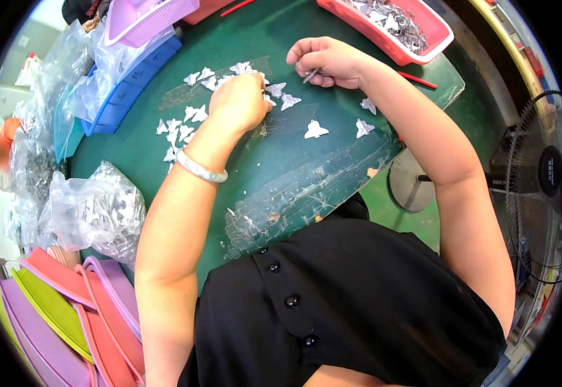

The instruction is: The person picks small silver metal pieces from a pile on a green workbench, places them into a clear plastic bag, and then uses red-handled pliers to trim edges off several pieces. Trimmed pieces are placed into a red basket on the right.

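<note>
My left hand point(241, 102), a pale bangle on its wrist, reaches among small silver plane-shaped metal pieces point(185, 132) on the green tabletop. Its fingers curl downward and together; whatever lies between them is hidden by the back of the hand. To the right, my right hand point(332, 62) hovers over the table with its fingers closed on a small grey metal piece point(311, 75), whose exact kind I cannot make out. A single plane-shaped piece point(315, 129) lies below the two hands, with a few more to its right and above.
A red basket of metal rings and parts point(416, 29) stands at the far right. Blue point(129, 84) and purple point(145, 22) bins are at the far left. A clear bag of metal parts point(100, 209) sits left, above stacked coloured baskets point(68, 316). A fan point(545, 171) stands right.
</note>
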The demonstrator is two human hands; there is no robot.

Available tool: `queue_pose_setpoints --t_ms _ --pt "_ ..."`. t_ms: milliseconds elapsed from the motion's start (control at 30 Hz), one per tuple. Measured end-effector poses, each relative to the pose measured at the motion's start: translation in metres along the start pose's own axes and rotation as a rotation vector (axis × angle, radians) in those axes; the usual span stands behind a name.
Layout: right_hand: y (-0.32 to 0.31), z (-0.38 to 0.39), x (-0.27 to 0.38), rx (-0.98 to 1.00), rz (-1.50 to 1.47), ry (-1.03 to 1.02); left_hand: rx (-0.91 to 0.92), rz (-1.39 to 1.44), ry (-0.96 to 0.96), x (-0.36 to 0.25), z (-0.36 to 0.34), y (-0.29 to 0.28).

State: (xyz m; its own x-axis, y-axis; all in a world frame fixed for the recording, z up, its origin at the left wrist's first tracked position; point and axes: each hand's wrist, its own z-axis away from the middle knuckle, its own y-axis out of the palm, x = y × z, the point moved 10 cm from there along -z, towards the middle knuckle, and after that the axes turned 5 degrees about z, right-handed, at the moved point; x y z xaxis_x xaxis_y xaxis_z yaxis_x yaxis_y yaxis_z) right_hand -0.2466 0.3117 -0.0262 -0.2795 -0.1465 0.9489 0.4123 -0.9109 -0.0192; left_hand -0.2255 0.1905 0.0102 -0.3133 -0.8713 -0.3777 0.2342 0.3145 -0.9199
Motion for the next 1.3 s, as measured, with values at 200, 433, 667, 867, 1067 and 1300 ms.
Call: queue_pose_setpoints --t_ms 200,433,667,867,1067,1300 --pt "0.031 -0.012 0.030 -0.018 0.877 -0.300 0.065 0.176 -0.102 0.014 -0.001 0.006" --pt "0.056 -0.019 0.033 0.028 1.230 -0.186 0.046 1.103 -0.299 0.049 0.014 0.014" --pt "0.039 -0.019 0.019 0.037 0.637 -0.071 -0.005 1.660 -0.326 0.064 0.028 0.016" --pt "0.020 -0.004 0.011 0.121 0.146 0.043 0.027 1.231 -0.314 0.068 0.036 0.011" --pt "0.046 0.002 0.026 0.136 0.955 -0.319 -0.034 0.330 -0.070 0.032 0.039 -0.004" --pt "0.059 0.007 0.022 0.223 1.039 -0.207 0.013 0.352 -0.030 0.025 0.038 0.002"
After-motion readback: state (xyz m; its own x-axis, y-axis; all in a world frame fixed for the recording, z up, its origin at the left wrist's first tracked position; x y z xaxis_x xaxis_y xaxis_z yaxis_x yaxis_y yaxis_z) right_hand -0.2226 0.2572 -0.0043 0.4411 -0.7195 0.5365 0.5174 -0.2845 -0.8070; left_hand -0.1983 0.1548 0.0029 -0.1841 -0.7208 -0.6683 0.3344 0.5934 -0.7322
